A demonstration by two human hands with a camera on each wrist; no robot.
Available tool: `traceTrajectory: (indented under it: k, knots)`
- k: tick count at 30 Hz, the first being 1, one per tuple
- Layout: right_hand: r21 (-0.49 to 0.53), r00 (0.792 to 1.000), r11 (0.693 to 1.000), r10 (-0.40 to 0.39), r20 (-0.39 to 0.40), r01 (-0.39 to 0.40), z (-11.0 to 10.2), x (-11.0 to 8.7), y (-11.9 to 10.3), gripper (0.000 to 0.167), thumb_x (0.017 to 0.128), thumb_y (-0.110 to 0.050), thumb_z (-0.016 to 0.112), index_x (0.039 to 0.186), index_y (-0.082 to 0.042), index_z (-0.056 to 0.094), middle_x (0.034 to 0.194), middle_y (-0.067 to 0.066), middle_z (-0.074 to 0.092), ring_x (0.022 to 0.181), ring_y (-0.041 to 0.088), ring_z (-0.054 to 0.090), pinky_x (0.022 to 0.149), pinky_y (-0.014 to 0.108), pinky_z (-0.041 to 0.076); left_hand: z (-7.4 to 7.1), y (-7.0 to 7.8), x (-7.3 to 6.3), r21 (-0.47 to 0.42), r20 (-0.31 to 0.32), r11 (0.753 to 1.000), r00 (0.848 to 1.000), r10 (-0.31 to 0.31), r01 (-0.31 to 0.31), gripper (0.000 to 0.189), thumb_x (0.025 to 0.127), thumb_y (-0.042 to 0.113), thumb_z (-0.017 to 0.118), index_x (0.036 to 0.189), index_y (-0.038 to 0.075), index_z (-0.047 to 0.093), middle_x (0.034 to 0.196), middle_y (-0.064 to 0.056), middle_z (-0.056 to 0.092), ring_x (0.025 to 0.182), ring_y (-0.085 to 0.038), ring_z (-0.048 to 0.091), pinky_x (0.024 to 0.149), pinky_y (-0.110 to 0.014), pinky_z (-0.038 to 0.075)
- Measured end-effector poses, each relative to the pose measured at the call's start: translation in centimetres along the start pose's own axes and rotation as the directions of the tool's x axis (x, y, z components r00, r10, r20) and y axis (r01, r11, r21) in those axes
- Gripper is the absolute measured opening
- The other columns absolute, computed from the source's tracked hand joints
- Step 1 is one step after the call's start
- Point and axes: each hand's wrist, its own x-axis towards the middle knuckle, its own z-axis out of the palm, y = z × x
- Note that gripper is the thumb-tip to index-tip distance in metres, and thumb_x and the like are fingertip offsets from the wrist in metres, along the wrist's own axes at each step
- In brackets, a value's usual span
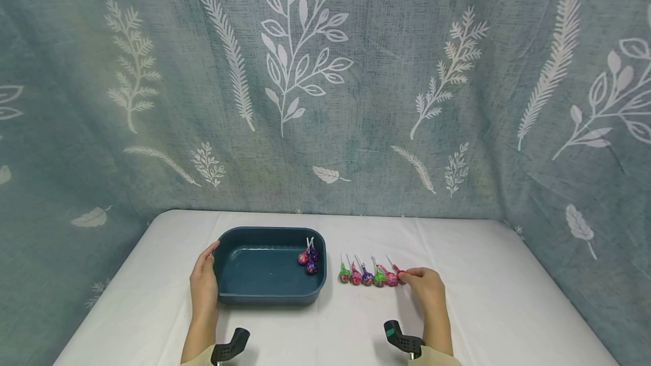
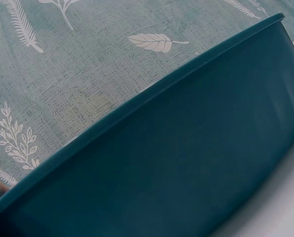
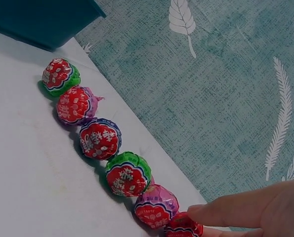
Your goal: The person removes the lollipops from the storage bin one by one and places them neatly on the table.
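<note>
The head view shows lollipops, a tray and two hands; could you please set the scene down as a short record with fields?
container: dark teal tray, on a white-covered table
inside tray: three lollipops, near its right wall
row beside tray: six, left to right: green, pink, blue-purple, green, pink, red lollipop
left hand: touches the tray's left side
right hand: fingers pinch the red lollipop
background: leaf-printed fabric

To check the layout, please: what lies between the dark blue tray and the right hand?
Five wrapped lollipops lie in a row between the tray and the red lollipop that the right hand pinches; the head view shows this.
</note>
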Motion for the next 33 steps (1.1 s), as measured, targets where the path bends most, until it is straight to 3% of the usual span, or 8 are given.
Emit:
traceTrajectory:
  k: [7, 14, 21, 26, 33]
  knots:
    - [-0.006, 0.999, 1.000, -0.020, -0.025, 0.020, -1.0, -0.8, -0.7, 0.038, 0.089, -0.021, 0.063, 0.110, 0.011, 0.061, 0.113, 0.031, 0.058, 0.106, 0.044, 0.051, 0.089, 0.057, 0.042, -0.1, 0.3, -0.2, -0.011, 0.013, 1.000, 1.000, 0.000, 0.000, 0.043, 0.105, 0.039, 0.030, 0.138, 0.027, 0.053, 0.153, 0.000, 0.035, 0.144, -0.023, 0.021, 0.116, -0.048, 0.013]
    - [0.038, 0.996, 0.997, -0.065, -0.063, 0.068, -1.5, -1.4, -1.7, 0.040, 0.089, -0.021, 0.064, 0.113, 0.011, 0.059, 0.106, 0.027, 0.059, 0.097, 0.039, 0.054, 0.080, 0.051, 0.045, -0.1, 1.2, -0.8, -0.018, 0.022, 1.000, 1.000, -0.002, 0.002, 0.044, 0.105, 0.038, 0.029, 0.140, 0.025, 0.052, 0.154, -0.003, 0.033, 0.144, -0.026, 0.019, 0.116, -0.050, 0.013]
    - [0.047, 0.993, 0.995, -0.085, -0.079, 0.089, -1.5, -1.5, -2.2, 0.039, 0.091, -0.020, 0.063, 0.114, 0.011, 0.059, 0.107, 0.029, 0.060, 0.100, 0.042, 0.054, 0.084, 0.054, 0.044, -0.2, 0.5, -0.3, -0.025, 0.034, 1.000, 0.999, 0.009, -0.008, 0.044, 0.105, 0.039, 0.028, 0.141, 0.026, 0.050, 0.155, -0.004, 0.032, 0.145, -0.028, 0.018, 0.116, -0.051, 0.011]
    - [-0.001, 0.997, 0.998, -0.068, -0.023, 0.068, -1.4, -0.9, -1.4, 0.041, 0.096, -0.021, 0.053, 0.123, 0.011, 0.054, 0.119, 0.032, 0.055, 0.113, 0.046, 0.049, 0.095, 0.060, 0.039, -0.1, 0.4, -0.2, -0.004, 0.012, 1.000, 1.000, 0.005, -0.005, 0.043, 0.105, 0.038, 0.030, 0.139, 0.027, 0.052, 0.153, -0.002, 0.035, 0.144, -0.026, 0.021, 0.115, -0.050, 0.014]
    - [-0.031, 0.995, 0.995, -0.092, 0.035, 0.093, -1.2, -0.5, -1.0, 0.042, 0.097, -0.020, 0.049, 0.124, 0.013, 0.053, 0.119, 0.032, 0.056, 0.113, 0.047, 0.049, 0.097, 0.060, 0.038, -0.2, 2.7, -1.9, -0.023, 0.039, 1.000, 0.999, 0.014, -0.013, 0.044, 0.105, 0.035, 0.029, 0.142, 0.020, 0.049, 0.155, -0.010, 0.031, 0.145, -0.031, 0.017, 0.115, -0.051, 0.011]
